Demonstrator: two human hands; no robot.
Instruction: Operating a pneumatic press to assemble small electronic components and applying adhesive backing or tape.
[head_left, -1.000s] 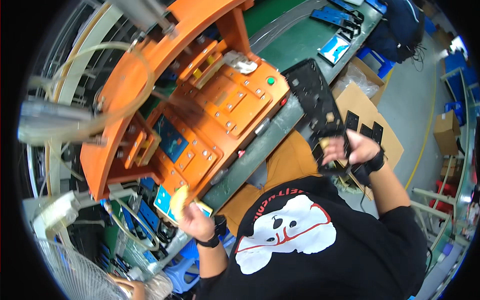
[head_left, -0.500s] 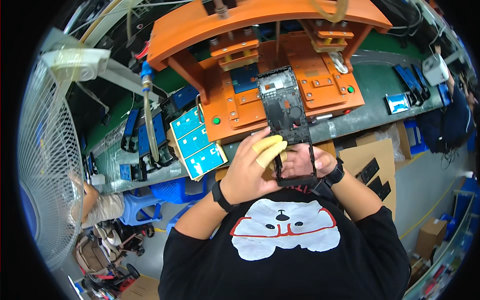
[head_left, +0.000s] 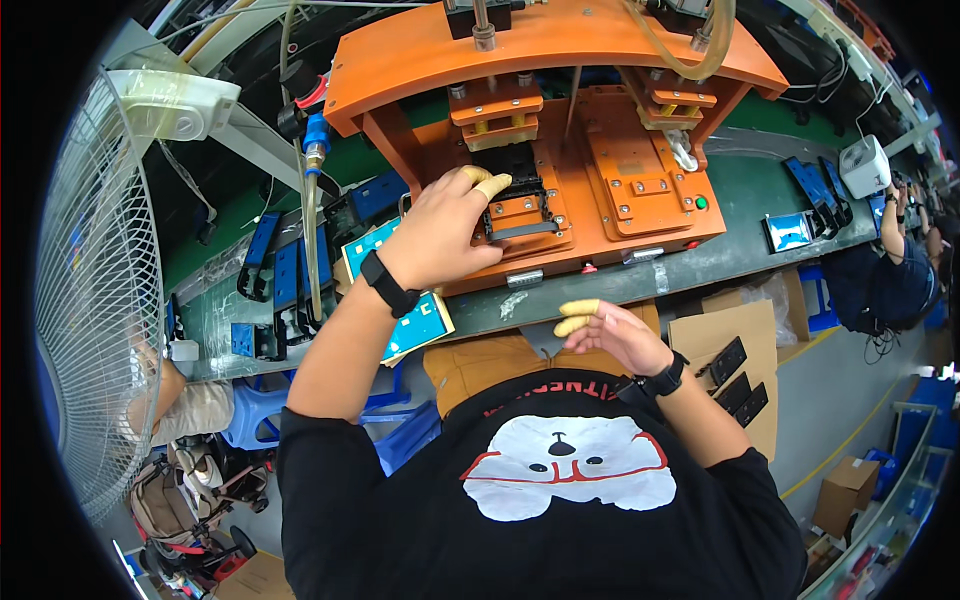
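A black plastic device frame (head_left: 545,212) lies on the left fixture of an orange press (head_left: 645,240), its far end under the raised pressing head (head_left: 497,115). My left hand (head_left: 450,225), with yellow finger cots, is closed at the frame's left edge; the hand partly hides the frame and its grip. My right hand (head_left: 620,337) hovers in front of the bench, apart from the press, fingers spread and holding nothing. It wears yellow finger cots as well. The right fixture (head_left: 640,165) of the press is bare orange metal.
Blue-and-white sheets (head_left: 430,325) lie left of the press, near several blue-faced frames (head_left: 287,275). More stand at the right on the green bench (head_left: 745,225). A caged fan (head_left: 100,300) is at far left. Cardboard (head_left: 735,340) with black parts leans at right. Other people sit on both sides.
The black frame has gone from both hands before my chest onto the press's left fixture. My left hand moved forward and left with it; my right hand let go and stays nearer my body.
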